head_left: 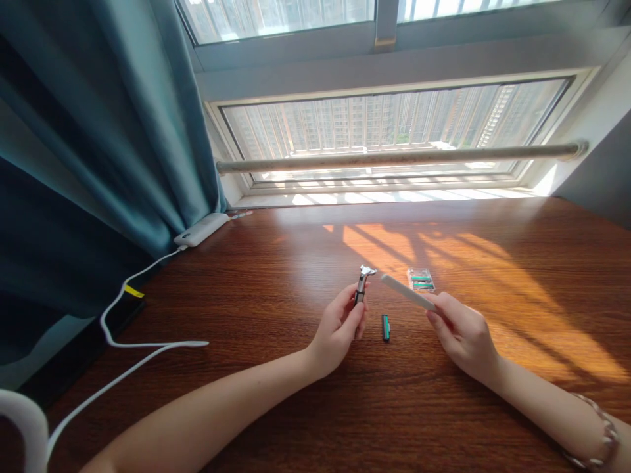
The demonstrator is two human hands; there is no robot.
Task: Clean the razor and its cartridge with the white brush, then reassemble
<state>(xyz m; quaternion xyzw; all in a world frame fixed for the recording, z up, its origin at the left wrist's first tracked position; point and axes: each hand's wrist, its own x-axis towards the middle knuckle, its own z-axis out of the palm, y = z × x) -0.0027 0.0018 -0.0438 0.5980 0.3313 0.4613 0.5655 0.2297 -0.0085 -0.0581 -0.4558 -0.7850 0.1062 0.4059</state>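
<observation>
Between the fingers and thumb of my left hand (340, 325) is a razor handle (361, 289), held upright with its silver head end on top and no blade cartridge on it. My right hand (463, 332) is closed on the end of a slim pale grey stick (407, 292). The stick's far tip points at the razor's head and looks just apart from it. On the table between my hands lies a black and green razor cartridge (386, 328). Beyond my right hand sits a clear plastic case (420, 280) with green-striped cartridges inside.
The brown wooden table (276, 276) runs up to a window with a white horizontal rail (394, 157). At the left hangs a blue curtain (123, 118). A white power strip (202, 230) and a white cable (148, 344) lie on that side.
</observation>
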